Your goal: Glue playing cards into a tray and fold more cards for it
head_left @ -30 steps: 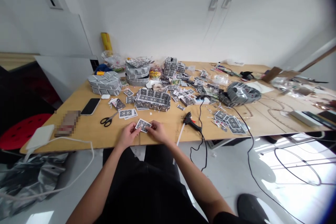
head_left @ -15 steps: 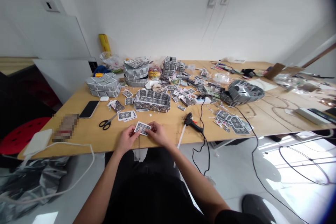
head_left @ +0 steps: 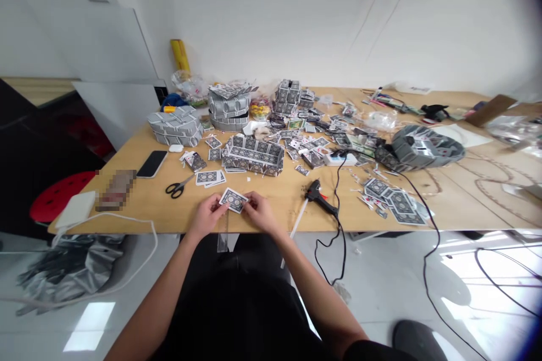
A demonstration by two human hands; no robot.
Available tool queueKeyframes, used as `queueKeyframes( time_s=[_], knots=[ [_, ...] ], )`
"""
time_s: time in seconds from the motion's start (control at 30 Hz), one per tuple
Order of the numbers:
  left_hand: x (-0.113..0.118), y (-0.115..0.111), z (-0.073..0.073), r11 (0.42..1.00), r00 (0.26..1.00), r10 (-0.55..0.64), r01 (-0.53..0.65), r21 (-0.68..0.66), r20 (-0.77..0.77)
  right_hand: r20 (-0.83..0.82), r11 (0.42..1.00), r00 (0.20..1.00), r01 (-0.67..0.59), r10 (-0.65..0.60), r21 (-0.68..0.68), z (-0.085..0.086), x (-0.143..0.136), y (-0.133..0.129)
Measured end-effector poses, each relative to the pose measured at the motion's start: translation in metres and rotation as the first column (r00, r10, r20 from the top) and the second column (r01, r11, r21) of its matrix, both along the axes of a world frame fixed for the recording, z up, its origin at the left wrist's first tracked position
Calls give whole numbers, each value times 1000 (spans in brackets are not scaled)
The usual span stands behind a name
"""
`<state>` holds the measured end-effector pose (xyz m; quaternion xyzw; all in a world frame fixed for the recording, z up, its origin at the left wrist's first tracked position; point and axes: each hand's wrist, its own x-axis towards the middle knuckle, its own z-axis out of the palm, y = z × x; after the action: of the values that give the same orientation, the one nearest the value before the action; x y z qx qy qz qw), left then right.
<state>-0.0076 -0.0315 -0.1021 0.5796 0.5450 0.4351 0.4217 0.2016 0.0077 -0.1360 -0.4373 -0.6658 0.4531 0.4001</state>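
Observation:
A patterned playing card (head_left: 233, 201) is held between both hands above the table's front edge. My left hand (head_left: 207, 214) pinches its left side, and my right hand (head_left: 258, 211) grips the right side. Beyond them stands an open rectangular tray made of cards (head_left: 253, 154). A few loose cards (head_left: 206, 178) lie to its front left, near black-handled scissors (head_left: 174, 189). A clear ruler (head_left: 223, 237) sticks out over the edge below my left hand. To the right rests a black glue gun (head_left: 320, 197) with a white stick (head_left: 300, 218) beside it.
Card-covered boxes (head_left: 175, 126) stand at the back left, with a phone (head_left: 152, 164) in front. Scattered cards (head_left: 398, 202) and a grey woven basket (head_left: 427, 146) are on the right. Black cables hang over the front edge. A white power strip (head_left: 340, 159) lies behind the glue gun.
The camera view has shifted, so the table's objects appear higher and the right-side ones farther right. Both hands still hold the card, which looks slightly more tilted.

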Motion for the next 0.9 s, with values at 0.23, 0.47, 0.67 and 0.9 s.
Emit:
queueKeyframes(
  time_s=[0.23, 0.47, 0.67, 0.9],
  knots=[
    [1, -2, 0, 1000, 998, -7, 7, 5, -58, 9, 1000, 1000, 21, -21, -9, 5, 1, -3],
    [0, -3, -3, 1000, 994, -12, 14, 17, -111, 30, 998, 998, 55, -54, -25, 9, -1, -3],
    [-1, -2, -3, 1000, 990, -17, 19, 15, -140, 53, 997, 997, 61, -59, -40, 11, -1, -4],
    [2, -5, 9, 999, 970, -45, 51, 16, -237, 67, 998, 996, 56, -55, -17, 18, -1, -5]
  ],
)
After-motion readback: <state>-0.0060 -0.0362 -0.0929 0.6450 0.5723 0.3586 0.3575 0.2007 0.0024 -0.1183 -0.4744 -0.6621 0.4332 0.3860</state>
